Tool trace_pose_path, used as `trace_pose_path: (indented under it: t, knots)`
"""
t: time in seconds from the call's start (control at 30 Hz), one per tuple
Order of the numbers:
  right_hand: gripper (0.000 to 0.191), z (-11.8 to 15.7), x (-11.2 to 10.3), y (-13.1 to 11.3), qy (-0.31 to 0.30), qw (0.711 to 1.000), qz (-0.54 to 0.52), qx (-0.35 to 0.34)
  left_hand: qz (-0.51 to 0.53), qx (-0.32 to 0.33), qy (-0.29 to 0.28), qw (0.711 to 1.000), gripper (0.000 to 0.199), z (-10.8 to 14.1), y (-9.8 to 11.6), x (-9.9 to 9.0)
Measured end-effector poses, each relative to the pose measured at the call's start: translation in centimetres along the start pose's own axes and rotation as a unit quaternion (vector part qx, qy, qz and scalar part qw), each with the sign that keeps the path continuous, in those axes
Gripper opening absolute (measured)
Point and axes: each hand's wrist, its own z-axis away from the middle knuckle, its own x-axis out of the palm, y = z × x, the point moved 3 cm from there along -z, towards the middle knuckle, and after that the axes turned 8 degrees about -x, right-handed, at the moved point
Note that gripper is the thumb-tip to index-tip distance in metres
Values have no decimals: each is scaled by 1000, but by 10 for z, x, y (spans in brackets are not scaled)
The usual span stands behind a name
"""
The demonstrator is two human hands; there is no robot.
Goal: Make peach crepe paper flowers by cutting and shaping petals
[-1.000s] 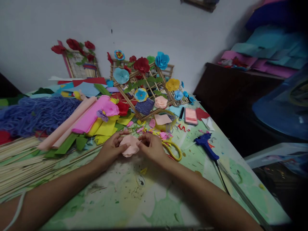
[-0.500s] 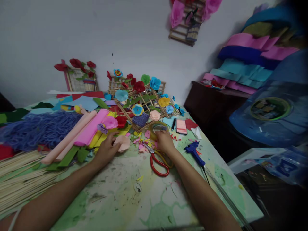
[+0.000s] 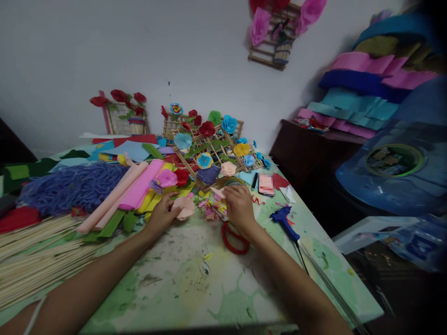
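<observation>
My left hand [image 3: 162, 215] pinches the edge of a pale pink paper flower piece [image 3: 183, 208] just above the tabletop. To its right, my right hand [image 3: 239, 207] has its fingers closed on a small pale pink paper petal [image 3: 218, 192], raised over a scatter of pink and yellow paper scraps [image 3: 209, 208]. Below that hand lie red-handled scissors [image 3: 234, 242], their blades partly covered by scraps. A roll of tape [image 3: 234, 180] shows just behind my right hand, partly hidden by it.
A bamboo lattice [image 3: 220, 149] with paper flowers stands at the back. On the left are blue yarn [image 3: 73, 186], rolled pink paper [image 3: 141, 184] and thin sticks [image 3: 42, 265]. A blue glue gun [image 3: 284, 223] and a phone [image 3: 266, 184] lie to the right, beside a large blue bottle [image 3: 380, 158].
My right hand has lifted from beside the tape roll and now holds a pale pink petal. My left hand keeps its pink flower piece. The whole view has shifted slightly.
</observation>
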Motion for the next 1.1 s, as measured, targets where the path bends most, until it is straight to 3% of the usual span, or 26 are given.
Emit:
trace_pose_path:
  t: [0.1, 0.2, 0.3, 0.53, 0.63, 0.73, 0.83, 0.93, 1.0, 1.03, 1.1]
  knots:
    - [23, 14, 2, -38, 36, 995, -50, -73, 11, -9, -3, 1000, 58, 6, 5, 1]
    - [23, 33, 6, -70, 13, 985, -76, -151, 33, -20, -15, 999, 60, 6, 6, 4]
    - [23, 45, 5, -83, -9, 980, -71, -185, 56, -36, -38, 997, 61, -1, 9, 12]
    - [18, 49, 19, -73, -104, 978, -10, -183, 76, -81, -96, 989, 57, -12, 21, 26]
    - [19, 51, 27, -69, -112, 975, -11, -191, 78, -88, -100, 988, 62, -13, 20, 28]
    - [17, 49, 22, -64, -65, 983, -57, -165, 67, -86, -99, 989, 66, -16, 16, 30]
    - [19, 43, 7, -56, 31, 987, -138, -79, 40, -75, -96, 992, 64, -26, 15, 32]
    - [24, 39, -5, -51, 95, 977, -190, 6, 4, -55, -80, 995, 61, -36, 16, 29]
    - [23, 39, -7, -52, 106, 980, -169, 12, -45, -13, -43, 998, 57, -35, 18, 22]
    - [23, 40, -7, -55, 102, 985, -140, -1, -82, 24, -20, 996, 55, -30, 20, 17]
    - [20, 43, -3, -62, 83, 993, -76, -46, -208, 168, 14, 964, 47, -10, 27, 12]
